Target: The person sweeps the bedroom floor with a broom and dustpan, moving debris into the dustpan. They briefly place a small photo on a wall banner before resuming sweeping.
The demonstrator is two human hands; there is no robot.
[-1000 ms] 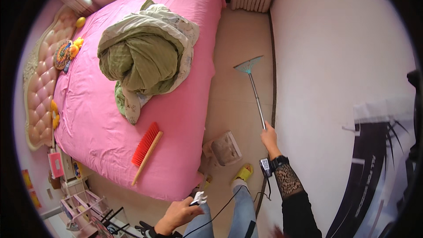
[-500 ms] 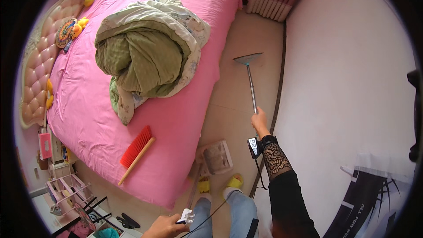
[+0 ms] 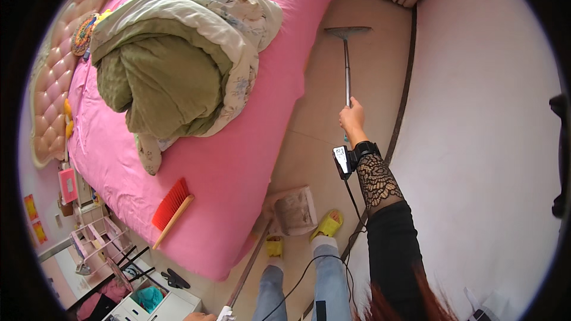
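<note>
My right hand (image 3: 352, 117) is closed around the metal pole of a floor squeegee (image 3: 347, 68). The squeegee's wide, flat head rests on the tiles in the strip between bed and wall. My left hand (image 3: 200, 317) shows only in part at the lower edge. It is at the white top end (image 3: 226, 314) of a long-handled dustpan (image 3: 295, 211), its fingers mostly cut off by the frame. The dustpan lies on the floor in front of my feet, its handle (image 3: 248, 267) slanting back to that hand. A small box-shaped device (image 3: 343, 160) is strapped at my right wrist.
A pink-covered bed (image 3: 279, 113) fills the left side, bearing a bundled green quilt (image 3: 172, 77) and a red-bristled brush (image 3: 172, 209). A white wall (image 3: 476, 113) bounds the right. Black cable (image 3: 309, 264) hangs across my legs. Yellow slippers (image 3: 327, 226) are on my feet.
My right hand and the squeegee have moved farther forward. My left hand has dropped toward the lower edge and is now mostly out of the frame. The dustpan stays at my feet.
</note>
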